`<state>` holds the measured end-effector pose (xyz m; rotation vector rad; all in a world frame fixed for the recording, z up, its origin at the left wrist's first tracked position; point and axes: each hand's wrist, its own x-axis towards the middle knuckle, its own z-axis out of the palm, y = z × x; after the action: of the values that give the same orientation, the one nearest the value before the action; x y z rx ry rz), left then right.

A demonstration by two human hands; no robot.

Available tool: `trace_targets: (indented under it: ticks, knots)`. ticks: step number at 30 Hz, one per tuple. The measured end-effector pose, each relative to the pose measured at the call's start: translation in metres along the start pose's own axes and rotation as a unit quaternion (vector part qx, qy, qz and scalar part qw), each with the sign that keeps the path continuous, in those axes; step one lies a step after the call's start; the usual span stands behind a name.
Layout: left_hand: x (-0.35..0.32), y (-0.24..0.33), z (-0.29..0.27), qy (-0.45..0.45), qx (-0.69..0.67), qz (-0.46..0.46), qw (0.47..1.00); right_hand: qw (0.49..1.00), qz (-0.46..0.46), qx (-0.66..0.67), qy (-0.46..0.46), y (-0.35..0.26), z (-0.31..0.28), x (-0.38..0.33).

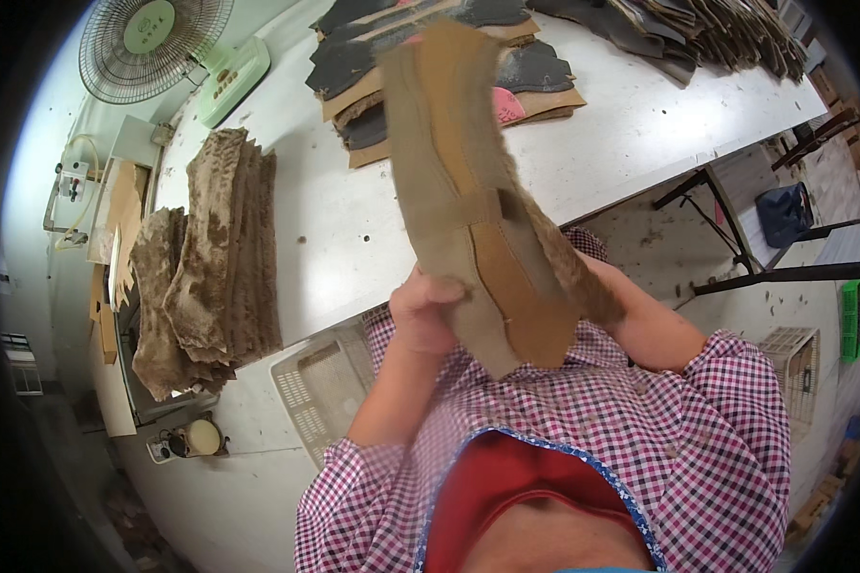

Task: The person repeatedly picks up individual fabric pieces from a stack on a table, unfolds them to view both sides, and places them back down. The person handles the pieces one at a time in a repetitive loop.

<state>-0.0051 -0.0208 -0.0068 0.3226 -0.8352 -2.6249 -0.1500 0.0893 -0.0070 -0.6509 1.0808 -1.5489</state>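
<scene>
The left hand (428,310) is closed on the lower edge of a tan suede piece (468,191), thumb across its face. The right hand is hidden behind that piece, so its grip cannot be told; only the right forearm (640,320) is seen passing behind it. The piece is held up in the air, above the near edge of the white table (640,124), in front of the checked shirt (659,430).

The piece is judged light and limp: it bows along its length and shows a fleecy fringe down one side. A stitched seam and a small cross tab run down its middle. It is best gripped at the firmer seamed edge, with a second hold farther up so the free end does not flop.

A stack of brown fleecy pieces (215,258) lies at the left, dark cut pieces (420,57) farther back, a fan (153,43) at the corner.
</scene>
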Motion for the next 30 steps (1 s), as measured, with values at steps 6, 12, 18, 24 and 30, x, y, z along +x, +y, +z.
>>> trace_targets:
  ticks: [6,12,18,24,30]
  knots:
    - [-0.010,0.022,-0.007,-0.036,-0.086,-0.007,0.996,0.974,0.090,0.184,-0.097,-0.016,-0.037,0.019]
    - [-0.031,-0.033,-0.052,0.003,-0.340,-0.013,0.940,0.979,-0.081,-0.150,0.114,-0.005,-0.044,0.027]
    - [-0.022,-0.031,-0.009,0.033,-0.115,-0.053,0.991,0.958,-0.083,-0.248,0.121,-0.005,-0.044,0.027]
    - [-0.023,-0.006,0.015,0.093,-0.052,-0.031,0.994,0.952,-0.147,-0.226,0.143,-0.024,-0.051,0.026]
    - [-0.036,0.008,0.034,0.088,-0.016,0.022,0.996,0.925,-0.243,-0.260,0.133,-0.049,-0.039,0.038]
